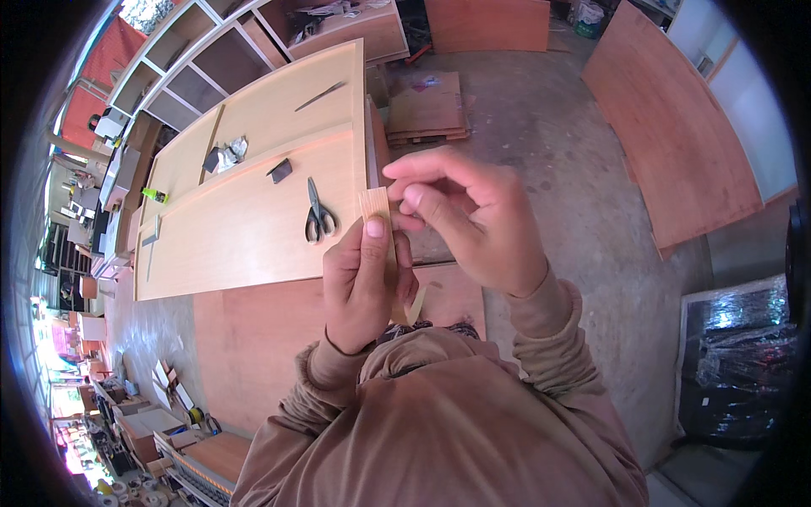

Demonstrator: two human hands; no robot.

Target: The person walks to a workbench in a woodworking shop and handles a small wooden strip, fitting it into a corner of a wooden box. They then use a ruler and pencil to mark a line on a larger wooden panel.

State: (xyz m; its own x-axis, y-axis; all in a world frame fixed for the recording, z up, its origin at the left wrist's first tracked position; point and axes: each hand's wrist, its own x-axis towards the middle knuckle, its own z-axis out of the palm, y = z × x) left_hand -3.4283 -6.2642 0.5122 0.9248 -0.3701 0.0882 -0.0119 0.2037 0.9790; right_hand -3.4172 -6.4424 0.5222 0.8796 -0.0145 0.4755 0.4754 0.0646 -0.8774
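My left hand [363,270] is closed around a thin wood-grain edging strip [372,201], its thumb pressed flat on the face. The strip's top end stands up above the thumb. Its lower length curls out below the hand as a pale loop [416,306]. Beside the top end, my right hand [473,211] has its thumb and bent fingers together, with the index finger reaching over them. Whatever lies between those fingertips is hidden. Black-handled scissors [317,213] lie on the pale wooden panel [253,245] left of my hands.
On the panel also lie a small dark block [279,171], crumpled foil-like wrapping [232,152], a thin pointed tool [321,95], a try square [152,241] and a green item [155,195]. Reddish boards [676,127] lean at right. A plastic-wrapped dark item [735,363] stands lower right.
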